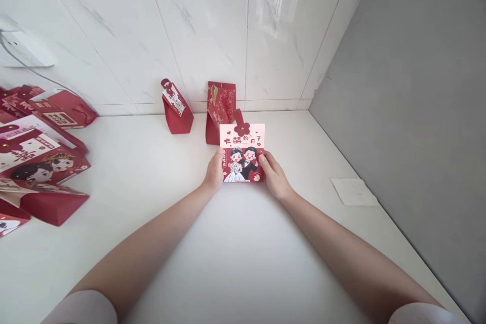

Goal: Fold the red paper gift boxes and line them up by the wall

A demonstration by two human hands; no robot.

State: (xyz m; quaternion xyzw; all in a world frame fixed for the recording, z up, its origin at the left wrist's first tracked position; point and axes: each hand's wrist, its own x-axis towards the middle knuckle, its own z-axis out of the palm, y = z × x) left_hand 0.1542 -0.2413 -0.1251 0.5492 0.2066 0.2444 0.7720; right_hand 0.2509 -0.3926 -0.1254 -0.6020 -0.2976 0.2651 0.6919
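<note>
A red and pink wedding gift box (243, 162) with a cartoon bride and groom is held upright over the white table, its printed front towards me. A dark red flower-shaped tag with a strap (242, 128) sits at its top. My left hand (214, 169) grips the left side of the box, its fingers partly hidden behind. On the right edge, my right hand (275, 174) closes with the thumb on the front. Right behind the held box stands a taller red gift box (221, 106) with a gold-coloured ribbon, partly covered by it.
A small red gift box (178, 114) stands by the tiled wall. Several red gift boxes and bags (49, 162) crowd the left side of the table (152, 202). A white tissue (354, 192) lies near the grey panel (410, 111) at right. A cable (41, 75) hangs from a wall socket.
</note>
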